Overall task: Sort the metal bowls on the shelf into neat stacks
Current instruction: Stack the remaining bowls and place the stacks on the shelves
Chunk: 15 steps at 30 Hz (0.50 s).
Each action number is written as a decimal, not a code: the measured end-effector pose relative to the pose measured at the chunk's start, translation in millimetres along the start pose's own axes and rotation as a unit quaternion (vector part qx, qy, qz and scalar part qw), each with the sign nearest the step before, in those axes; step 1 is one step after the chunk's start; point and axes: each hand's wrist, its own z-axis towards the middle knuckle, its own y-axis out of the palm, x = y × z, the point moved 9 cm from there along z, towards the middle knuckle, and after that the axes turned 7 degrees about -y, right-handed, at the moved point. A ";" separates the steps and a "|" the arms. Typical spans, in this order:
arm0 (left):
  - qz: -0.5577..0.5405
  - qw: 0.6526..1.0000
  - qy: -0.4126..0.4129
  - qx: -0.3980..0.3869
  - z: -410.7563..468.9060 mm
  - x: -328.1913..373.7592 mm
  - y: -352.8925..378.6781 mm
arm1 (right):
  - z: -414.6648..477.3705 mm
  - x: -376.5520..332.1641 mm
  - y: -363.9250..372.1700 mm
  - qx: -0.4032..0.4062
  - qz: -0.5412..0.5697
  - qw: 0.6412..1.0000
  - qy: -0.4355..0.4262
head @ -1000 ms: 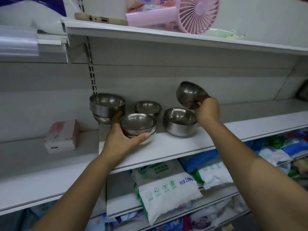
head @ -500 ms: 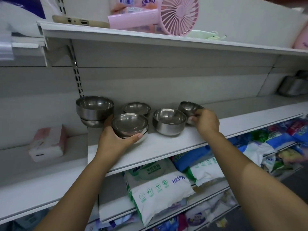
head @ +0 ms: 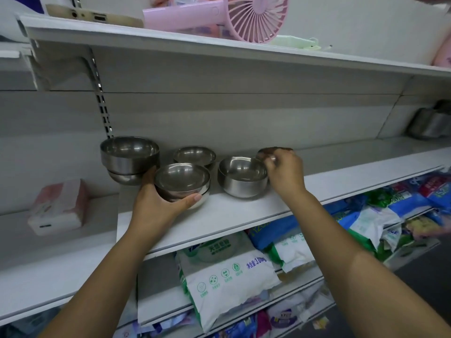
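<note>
Steel bowls stand on the white shelf. At the left is a stack of two large bowls. Behind the front stack sits a small bowl. My left hand grips the front stack of small bowls, thumb across its front. A wide single bowl stands to the right of it. My right hand pinches the rim of a small bowl behind that one; the hand hides most of it.
A pink and white tissue pack lies on the lower shelf section to the left. A pink fan and a phone rest on the shelf above. More steel containers stand far right. Bagged goods fill the shelves below.
My right hand has lowered its small bowl from the air down onto the shelf behind the wide single bowl. My left hand has stayed on the front stack.
</note>
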 end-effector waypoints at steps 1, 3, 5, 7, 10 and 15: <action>-0.003 1.000 -0.002 0.005 -0.1 -0.8 -0.8 | 3.7 -12.8 5.7 -0.009 0.010 1.000 -0.013; -0.008 1.000 -0.004 0.017 1.3 -2.6 -4.6 | 15.2 -42.2 19.0 -0.022 0.045 0.997 -0.054; -0.012 1.000 -0.003 0.021 0.6 -2.9 -6.5 | 26.8 -64.8 40.9 -0.081 0.071 0.990 -0.095; -0.030 0.999 -0.012 0.030 1.6 -6.9 -12.0 | 38.4 -82.0 72.4 -0.189 0.070 0.972 -0.118; -0.054 0.997 -0.034 0.045 3.7 -16.5 -20.8 | 49.6 -96.0 109.0 -0.287 0.058 0.944 -0.151; -0.048 0.997 -0.032 0.054 2.4 -15.3 -23.8 | 56.0 -107.4 143.3 -0.360 0.044 0.911 -0.198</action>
